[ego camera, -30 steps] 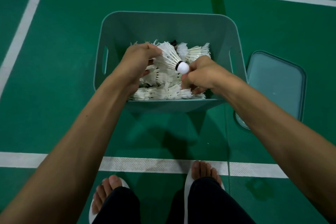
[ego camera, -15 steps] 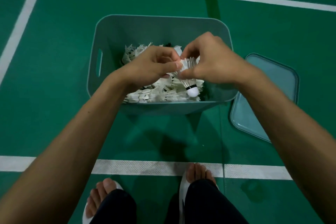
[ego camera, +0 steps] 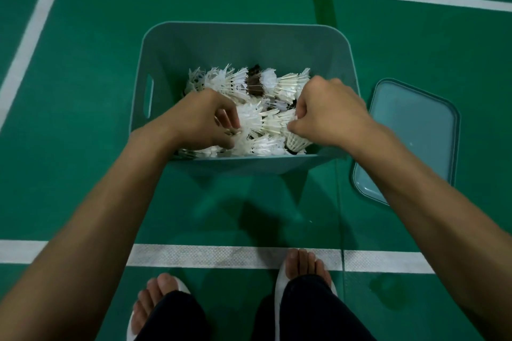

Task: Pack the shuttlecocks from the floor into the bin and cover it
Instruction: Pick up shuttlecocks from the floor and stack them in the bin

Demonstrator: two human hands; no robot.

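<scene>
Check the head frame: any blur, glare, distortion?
Head view: dim light, overlapping soft shadows on the floor in front of the bin; head view: faint sheen on the lid, no hard glare; head view: shuttlecocks look slightly soft around the left hand and right hand; wide-angle stretch enlarges forearms at the edges.

hands: left hand and right hand bare | arms: forearms bare up to the near frame edge | legs: black trousers covering both insteps | feet: white open-toed slippers, toes exposed, left and right alike

Shuttlecocks in bin; lid on floor right of bin.
</scene>
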